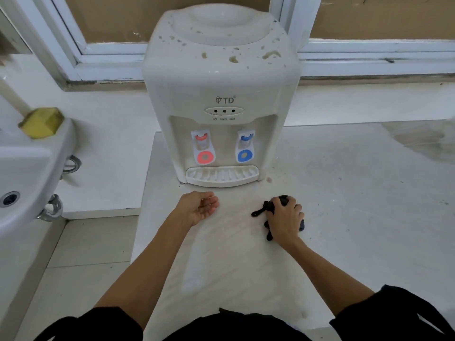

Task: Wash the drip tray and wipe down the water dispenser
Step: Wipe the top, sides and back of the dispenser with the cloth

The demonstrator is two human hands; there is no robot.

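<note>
A white, dusty countertop (344,217) carries a stained water dispenser (219,94) near its back left corner. A crumpled black cloth (270,207) lies on it toward the front edge, before the dispenser's drip tray (221,177).

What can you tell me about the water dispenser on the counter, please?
The water dispenser is a cream-white plastic countertop unit standing upright before the window. Brownish splatters stain its domed top. The front bears a "TD" logo, three small indicator lights, a red tap on the left and a blue tap on the right. The slotted drip tray still sits at its base. Neither hand touches it.
</note>
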